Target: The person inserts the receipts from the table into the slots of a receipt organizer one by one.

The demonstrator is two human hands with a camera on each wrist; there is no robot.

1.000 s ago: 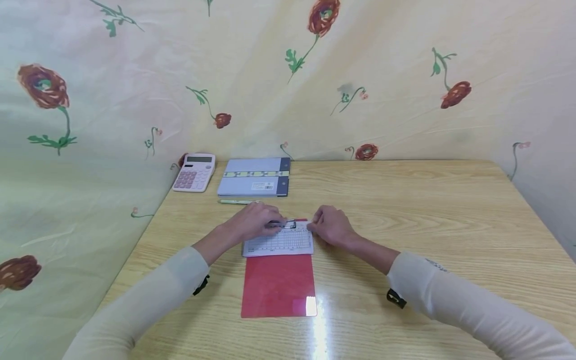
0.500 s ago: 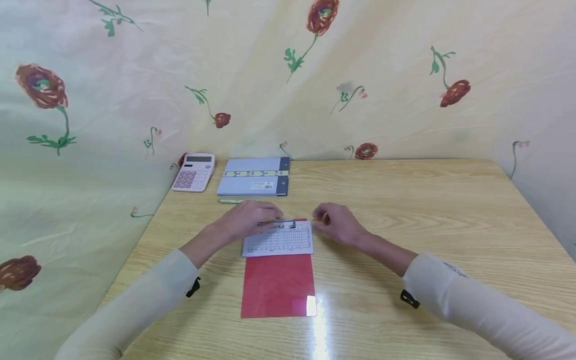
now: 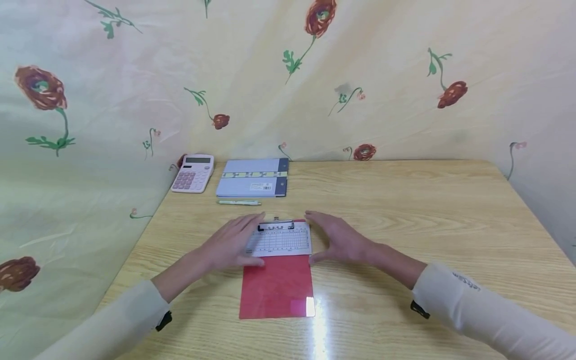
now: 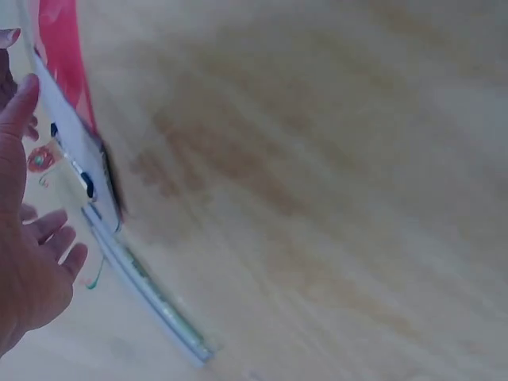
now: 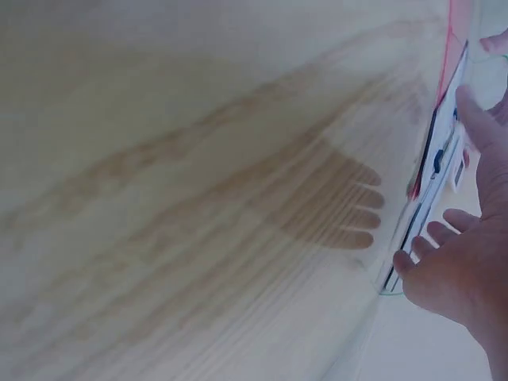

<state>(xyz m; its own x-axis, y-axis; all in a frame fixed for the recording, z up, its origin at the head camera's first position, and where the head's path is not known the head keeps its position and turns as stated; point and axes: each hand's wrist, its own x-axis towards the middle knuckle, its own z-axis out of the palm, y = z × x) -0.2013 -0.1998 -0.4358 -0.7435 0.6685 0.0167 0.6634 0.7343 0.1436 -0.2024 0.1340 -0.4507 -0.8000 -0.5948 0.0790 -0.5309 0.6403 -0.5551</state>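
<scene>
A red clipboard [image 3: 276,290] lies on the wooden table, its metal clip [image 3: 276,225] at the far end. Under the clip sits a white pad of printed forms [image 3: 281,242], covering the upper half of the board. My left hand [image 3: 231,242] is at the pad's left side with fingers extended and thumb spread over the board's edge. On the opposite side, my right hand [image 3: 339,238] has its fingers and thumb spread around the pad's right edge. Both wrist views show the fingers apart, with nothing held; the left hand [image 4: 32,262] and right hand [image 5: 464,254] appear beside the board.
Behind the clipboard lie a pen [image 3: 239,202] and a blue-grey binder [image 3: 252,178] with a patterned band. A pink-and-white calculator [image 3: 193,173] stands at the back left, close to the flowered cloth [image 3: 270,75]. Wooden tabletop [image 3: 405,210] extends to the right.
My left hand has left the metal clip and my right hand the pad's corner. Both have opened out and come to the pad's sides; the clip now shows whole.
</scene>
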